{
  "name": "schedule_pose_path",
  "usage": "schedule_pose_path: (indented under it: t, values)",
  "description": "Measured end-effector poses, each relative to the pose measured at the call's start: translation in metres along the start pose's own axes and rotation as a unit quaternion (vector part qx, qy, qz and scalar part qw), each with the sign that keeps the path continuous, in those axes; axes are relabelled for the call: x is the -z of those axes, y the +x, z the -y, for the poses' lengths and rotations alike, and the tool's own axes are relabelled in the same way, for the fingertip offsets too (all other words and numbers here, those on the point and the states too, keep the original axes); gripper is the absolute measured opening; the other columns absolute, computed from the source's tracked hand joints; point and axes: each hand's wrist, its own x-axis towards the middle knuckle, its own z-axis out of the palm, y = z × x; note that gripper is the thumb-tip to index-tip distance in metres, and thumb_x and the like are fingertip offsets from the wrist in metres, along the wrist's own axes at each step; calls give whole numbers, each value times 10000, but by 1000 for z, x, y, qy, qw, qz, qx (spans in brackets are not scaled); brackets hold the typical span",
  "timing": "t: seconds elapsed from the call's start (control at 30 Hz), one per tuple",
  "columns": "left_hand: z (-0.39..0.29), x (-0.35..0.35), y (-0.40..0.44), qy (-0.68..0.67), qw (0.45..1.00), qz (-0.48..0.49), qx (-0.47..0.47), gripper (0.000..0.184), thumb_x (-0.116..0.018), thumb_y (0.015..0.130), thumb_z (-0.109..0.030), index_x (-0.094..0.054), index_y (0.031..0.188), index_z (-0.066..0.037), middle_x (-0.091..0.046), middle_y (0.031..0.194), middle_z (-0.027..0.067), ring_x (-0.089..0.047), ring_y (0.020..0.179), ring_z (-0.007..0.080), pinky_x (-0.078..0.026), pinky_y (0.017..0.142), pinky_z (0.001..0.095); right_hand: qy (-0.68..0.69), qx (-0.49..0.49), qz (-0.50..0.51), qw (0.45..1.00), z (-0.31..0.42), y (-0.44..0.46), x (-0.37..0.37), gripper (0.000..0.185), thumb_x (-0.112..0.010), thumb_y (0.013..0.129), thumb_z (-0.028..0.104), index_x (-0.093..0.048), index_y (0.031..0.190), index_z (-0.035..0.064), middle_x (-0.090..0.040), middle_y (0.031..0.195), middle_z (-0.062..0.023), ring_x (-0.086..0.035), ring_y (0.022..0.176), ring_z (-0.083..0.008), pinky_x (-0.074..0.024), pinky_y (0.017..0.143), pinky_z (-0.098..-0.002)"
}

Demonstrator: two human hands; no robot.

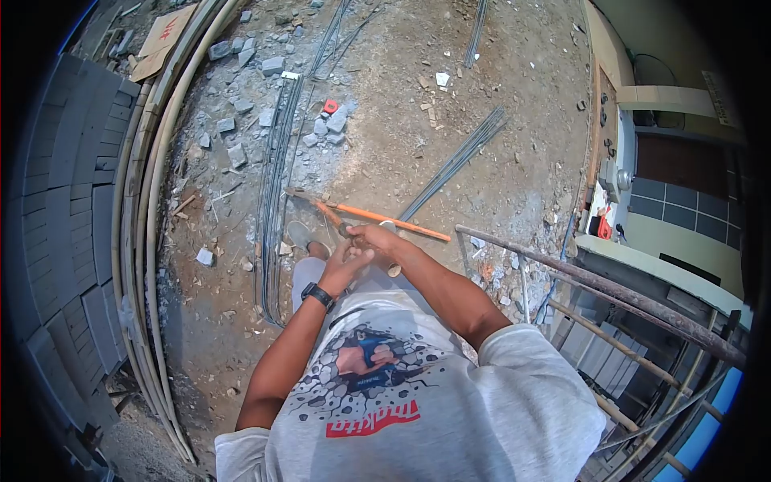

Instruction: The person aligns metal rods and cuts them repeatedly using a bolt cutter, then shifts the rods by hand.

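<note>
My left hand (344, 268), with a black watch (318, 295) on the wrist, is closed with its fingers curled. It meets my right hand (373, 239) in front of my waist, and that hand's fingers are bent inward too. Whatever sits between the fingers is too small or hidden to name. Just beyond them is a bolt cutter (385, 217) with orange handles, its jaws toward a bundle of thin steel rods (277, 169). One handle stretches right along the ground; the shorter visible one ends at my right fingertips, and I cannot tell whether they touch it.
A second rod bundle (456, 161) lies ahead on the dirt. Broken stones (273, 66) surround a red tape measure (330, 105). Long poles (152, 161) and stacked grey blocks (60, 177) line the left. A rusty pipe (594, 277) and a bamboo frame (618, 345) stand at right.
</note>
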Motion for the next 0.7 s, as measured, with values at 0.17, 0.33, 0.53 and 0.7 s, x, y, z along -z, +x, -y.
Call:
schedule_pose_path:
  t: [0.17,0.33,0.53,0.7]
  values:
    - [0,-7,-4,-24,999,-42,23,719,-762,862,-293,-384,1413,-26,-537,988,2,-585,912,98,-459,716,200,-23,26,12,999,-8,0,16,263,-533,999,314,-578,925,65,-594,805,-50,-587,682,-163,-499,639,-302]
    - [1,8,-11,-69,998,6,0,883,-720,895,-347,-212,1521,14,-589,1176,61,-601,1031,153,-491,834,268,-45,0,6,999,9,-40,-11,368,-530,980,423,-615,950,66,-643,735,-38,-610,560,-129,-486,475,-277]
    - [56,70,35,-117,993,12,-6,748,-676,912,-378,-372,1467,20,-608,1266,97,-618,1119,182,-485,896,309,-165,-67,-60,982,37,-46,-13,269,-645,940,351,-586,1083,132,-635,841,-20,-541,568,-86,-422,467,-235]
    - [115,170,113,-29,978,-206,-1,754,-727,835,-400,-490,1352,96,-625,1281,213,-623,1158,265,-474,968,318,-208,-133,-156,956,55,-40,-45,233,-637,947,326,-557,1095,165,-619,880,-29,-523,534,-85,-419,415,-228]
